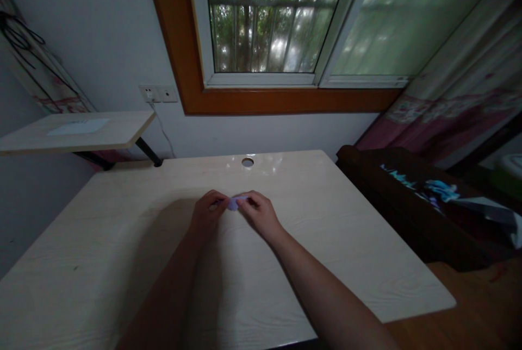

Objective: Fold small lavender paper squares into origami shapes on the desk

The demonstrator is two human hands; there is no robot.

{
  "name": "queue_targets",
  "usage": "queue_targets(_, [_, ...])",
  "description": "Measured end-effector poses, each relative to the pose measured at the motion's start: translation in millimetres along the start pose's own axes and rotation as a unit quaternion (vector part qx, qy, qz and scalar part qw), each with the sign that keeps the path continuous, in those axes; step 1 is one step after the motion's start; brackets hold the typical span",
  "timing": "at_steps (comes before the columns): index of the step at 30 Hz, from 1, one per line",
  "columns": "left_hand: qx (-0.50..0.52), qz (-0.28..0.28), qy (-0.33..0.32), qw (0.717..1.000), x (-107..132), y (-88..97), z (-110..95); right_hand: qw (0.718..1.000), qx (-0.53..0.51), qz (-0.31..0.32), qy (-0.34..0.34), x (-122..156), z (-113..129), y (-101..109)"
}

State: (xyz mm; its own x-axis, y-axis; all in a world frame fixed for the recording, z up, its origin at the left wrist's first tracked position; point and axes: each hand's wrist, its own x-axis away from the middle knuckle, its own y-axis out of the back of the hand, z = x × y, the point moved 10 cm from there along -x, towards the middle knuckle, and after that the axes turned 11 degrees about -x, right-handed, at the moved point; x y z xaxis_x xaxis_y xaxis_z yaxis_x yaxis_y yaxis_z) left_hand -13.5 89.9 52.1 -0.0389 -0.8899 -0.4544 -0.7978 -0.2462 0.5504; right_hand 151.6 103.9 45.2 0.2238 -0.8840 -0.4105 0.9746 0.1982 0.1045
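Near the middle of the pale wooden desk [326,241], both hands meet at a small purple piece [232,205] that looks like folded paper. My left hand [209,210] pinches its left end between thumb and forefinger. At the other end, my right hand [258,211] grips it the same way, with the fingers curled. Fingertips cover part of the piece, so its full shape is hidden. The hands are low, at or just above the desk surface.
A raised shelf [122,124] on black legs holds a white sheet [78,126] at the left. A cable hole [247,162] lies near the desk's back edge, below the window [269,18]. Dark brown furniture [383,203] with bright blue items [442,191] stands to the right.
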Motion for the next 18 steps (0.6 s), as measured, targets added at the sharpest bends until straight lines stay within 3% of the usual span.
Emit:
queue_targets(8, [-0.032,0.031,-0.027,0.999,2.1,-11.9,-5.7,0.997,0.067,0.038,0.031,2.2,7.0,-8.6])
queue_targets(14, [-0.021,0.037,-0.017,0.999,2.1,-10.4,-3.7,0.997,0.076,0.000,0.032,1.2,9.6,0.6])
queue_targets(18, [-0.027,0.023,-0.004,0.999,0.5,-5.0,-3.6,0.997,0.056,-0.059,0.014,0.5,5.7,16.1])
